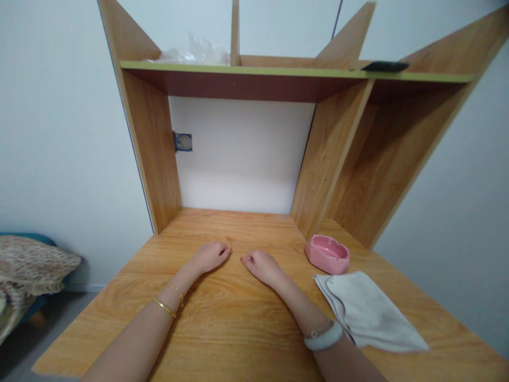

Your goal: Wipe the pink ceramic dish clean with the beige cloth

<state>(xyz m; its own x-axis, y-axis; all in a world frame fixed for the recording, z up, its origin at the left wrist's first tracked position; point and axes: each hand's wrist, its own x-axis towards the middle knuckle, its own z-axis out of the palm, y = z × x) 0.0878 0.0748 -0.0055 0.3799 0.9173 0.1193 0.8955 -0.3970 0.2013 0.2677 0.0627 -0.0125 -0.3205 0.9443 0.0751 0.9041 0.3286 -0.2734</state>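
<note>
Both my hands rest on the wooden desk [238,318], knuckles up and fingers curled under. My left hand [210,255] lies left of centre, a loose fist with nothing visible in it. My right hand [261,264] lies a short gap to its right, also curled shut and holding nothing I can see. A pink ceramic dish [327,254] stands on the desk to the right of my right hand, apart from it. A folded grey-white cloth [368,313] lies flat just in front of the dish, beside my right forearm.
A wooden hutch [151,154] rises at the desk's back with side panels and a green-edged shelf [278,71]. Crumpled clear plastic [194,53] and a dark flat object [385,66] lie on the shelf. A wall socket hole [183,142] shows behind. A patterned blanket [27,265] lies far left.
</note>
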